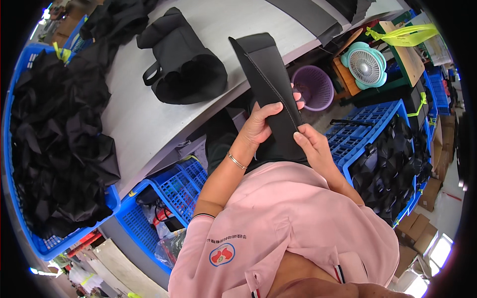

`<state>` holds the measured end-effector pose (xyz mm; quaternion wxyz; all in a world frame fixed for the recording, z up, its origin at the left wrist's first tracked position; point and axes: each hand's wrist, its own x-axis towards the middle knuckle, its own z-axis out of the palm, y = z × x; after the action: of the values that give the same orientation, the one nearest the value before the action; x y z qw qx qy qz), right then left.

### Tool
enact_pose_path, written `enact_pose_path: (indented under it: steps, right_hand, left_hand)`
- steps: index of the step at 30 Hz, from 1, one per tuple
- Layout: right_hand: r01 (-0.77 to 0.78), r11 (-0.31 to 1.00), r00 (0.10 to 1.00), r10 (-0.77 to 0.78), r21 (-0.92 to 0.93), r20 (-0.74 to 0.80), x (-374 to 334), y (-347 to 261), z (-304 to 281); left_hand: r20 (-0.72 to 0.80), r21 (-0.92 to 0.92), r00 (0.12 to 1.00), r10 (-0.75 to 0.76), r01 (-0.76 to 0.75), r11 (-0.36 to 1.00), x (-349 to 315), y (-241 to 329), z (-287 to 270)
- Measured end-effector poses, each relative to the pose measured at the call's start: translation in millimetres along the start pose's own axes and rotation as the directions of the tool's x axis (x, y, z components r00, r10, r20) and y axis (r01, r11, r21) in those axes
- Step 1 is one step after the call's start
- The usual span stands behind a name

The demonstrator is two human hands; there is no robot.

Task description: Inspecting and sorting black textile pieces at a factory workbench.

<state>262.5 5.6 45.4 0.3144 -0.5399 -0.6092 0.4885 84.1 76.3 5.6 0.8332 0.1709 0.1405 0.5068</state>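
Both hands hold a long, flat black fabric panel (271, 74) in front of my body, tilted with its wide end over the table edge. A line of stitching runs slantwise down it, and one side looks folded over. My left hand (263, 119) grips its left side and middle, thumb on top, fingertips showing past the far edge. My right hand (312, 144) pinches the lower right edge between thumb and fingers. On the table, to the left of the panel, lies a black sewn pouch-like piece (181, 59) with a small loop on its side.
The grey table (134, 114) curves along the left and front. A blue crate (112, 206) piled with black fabric stands at far left. Another blue crate (402, 193) with black pieces is at right. Beyond my hands are a purple basket (313, 87) and a teal fan (365, 64).
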Motion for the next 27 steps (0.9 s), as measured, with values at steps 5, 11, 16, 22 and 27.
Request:
enact_pose_path:
  steps: [5,11,16,22,27]
  right_hand:
    - [-0.058,0.998,0.998,0.058,0.017,-0.004,5.3,4.7,-0.9]
    - [0.352,0.711,0.77,-0.59,-0.609,-0.244,31.6,-28.2,27.1]
    - [0.193,0.979,0.974,-0.199,0.061,0.112,43.9,-23.2,36.0]
    - [0.234,0.971,0.915,-0.238,0.052,0.325,58.2,-23.9,25.4]
    - [0.231,0.972,0.933,-0.207,-0.049,0.293,69.2,-31.7,38.6]
  left_hand:
    - [-0.178,0.072,0.983,0.039,-0.026,0.997,-13.1,5.2,9.6]
    - [-0.256,0.242,0.951,0.174,-0.111,0.964,-36.8,17.2,19.4]
    - [-0.227,0.638,0.858,0.461,-0.227,0.736,-63.7,19.8,15.6]
    - [-0.012,0.991,0.236,0.972,0.131,-0.02,-98.5,57.3,0.0]
    - [0.148,0.947,0.29,0.946,0.233,-0.219,-66.6,116.6,-42.5]
